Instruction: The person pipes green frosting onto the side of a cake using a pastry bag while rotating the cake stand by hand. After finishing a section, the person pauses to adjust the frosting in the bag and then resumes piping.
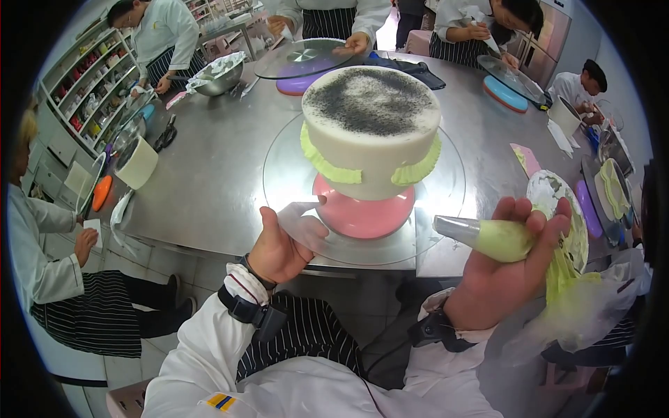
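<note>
A round white cake form [376, 125], its top dusted with black specks, stands on a clear glass turntable [279, 167] with a pink base [364, 209]. Bands of light green cream [327, 161] run around parts of its side, with a gap at the front. My right hand [512, 265] is wrapped round a piping bag [496, 239] of green cream, its metal tip pointing left toward the form. My left hand [289, 240] is at the near left edge of the glass turntable, palm up with fingers apart, holding nothing; its fingertips overlap the glass.
A cream-covered bowl [577, 209] is just beyond my right hand. On the steel table [209, 188] are another bowl [219, 76], a white form [136, 161] and more turntables [306, 57]. Several people in white coats stand around it, one person [63, 258] at the left.
</note>
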Tool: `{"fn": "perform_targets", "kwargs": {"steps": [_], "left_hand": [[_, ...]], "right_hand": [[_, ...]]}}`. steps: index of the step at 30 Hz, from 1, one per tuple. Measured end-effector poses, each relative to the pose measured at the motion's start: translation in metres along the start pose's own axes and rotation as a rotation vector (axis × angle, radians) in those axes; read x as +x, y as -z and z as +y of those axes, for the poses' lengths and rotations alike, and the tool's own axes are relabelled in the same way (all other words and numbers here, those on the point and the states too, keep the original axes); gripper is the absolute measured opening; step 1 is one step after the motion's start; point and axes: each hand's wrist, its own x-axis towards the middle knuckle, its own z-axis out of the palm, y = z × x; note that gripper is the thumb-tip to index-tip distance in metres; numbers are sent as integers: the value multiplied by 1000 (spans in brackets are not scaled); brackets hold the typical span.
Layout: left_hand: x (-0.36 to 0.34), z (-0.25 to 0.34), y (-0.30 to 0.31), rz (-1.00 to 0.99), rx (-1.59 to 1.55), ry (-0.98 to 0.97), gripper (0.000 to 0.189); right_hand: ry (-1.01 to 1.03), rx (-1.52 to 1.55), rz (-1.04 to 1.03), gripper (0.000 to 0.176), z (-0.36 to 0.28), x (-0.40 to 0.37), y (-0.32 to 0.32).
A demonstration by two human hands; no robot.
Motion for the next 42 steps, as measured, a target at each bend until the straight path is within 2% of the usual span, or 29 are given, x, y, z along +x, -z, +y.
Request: {"fn": "perform_targets", "kwargs": {"steps": [2,4,5,10,11,15,17,20,24,26,28,30,33,35,36,39,41,42], "left_hand": [[1,-3,5,-56,64,-31,88],[0,-4,5,-66,125,-51,88],[0,-4,5,-76,188,-71,87],[0,0,-5,-118,24,-63,87],[1,2,-6,-103,-58,-40,86],[1,0,4,-109,-19,-25,86],[0,1,6,-134,220,-51,86],[0,6,-8,-48,145,24,92],[1,2,-4,-111,40,-23,93],[0,3,-4,-89,209,-24,91],[0,2,0,-99,230,-30,91],[0,2,1,-109,251,-36,90],[-1,5,-6,-108,95,-35,94],[-1,8,-11,-59,-104,21,89],[0,7,-11,-59,-104,21,89],[-1,3,-7,-20,-21,-24,90],[-3,5,-1,-75,304,-9,92],[-2,5,-1,-75,304,-9,92]], "right_hand": [[-18,-1,17,30,1,0,1],[-36,114,-170,28,4,-1,7],[-36,110,-172,28,6,-2,6],[47,129,-239,26,15,-7,6],[46,127,-240,26,17,-8,5],[81,100,-185,25,22,-9,-1],[79,97,-164,25,23,-9,-1],[60,113,-219,25,24,-9,0],[61,111,-215,26,27,-10,-1],[68,101,-210,26,28,-10,-3],[86,88,-150,25,28,-11,-5],[73,109,-174,25,27,-10,-3],[57,132,-204,25,26,-11,-2],[54,134,-212,25,25,-11,-2],[54,139,-219,25,25,-11,-2],[55,144,-232,25,25,-11,-1],[56,146,-236,25,24,-10,-1],[62,145,-235,25,25,-11,-2]]}}
